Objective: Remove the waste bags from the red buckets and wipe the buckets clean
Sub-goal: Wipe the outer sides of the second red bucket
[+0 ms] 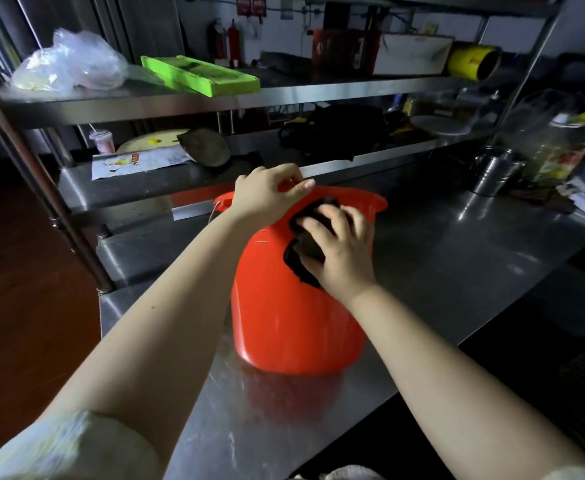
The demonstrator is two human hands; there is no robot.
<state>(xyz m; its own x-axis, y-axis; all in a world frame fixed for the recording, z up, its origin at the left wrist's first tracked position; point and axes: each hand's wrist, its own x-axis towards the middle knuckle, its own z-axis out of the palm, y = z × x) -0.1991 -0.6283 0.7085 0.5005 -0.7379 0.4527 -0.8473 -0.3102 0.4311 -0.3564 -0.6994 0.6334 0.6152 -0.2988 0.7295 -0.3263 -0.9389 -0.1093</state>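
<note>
A red bucket (284, 323) stands on the steel counter (457, 271), tilted away from me so its outer wall faces the camera. My left hand (267, 194) grips the bucket's rim at the top, fingers curled over the edge. A dark cloth (301, 265) lies against the bucket's outer wall under my right hand (339, 247), which presses it there with spread fingers. No waste bag shows in or on the bucket.
Steel shelving (180, 102) rises behind the bucket, carrying a green tray (201, 76), a clear plastic bag (73, 60), papers and dark items. A metal cup (495, 174) and a clear jar (554, 150) stand at the right. The counter's front edge runs diagonally at the lower right.
</note>
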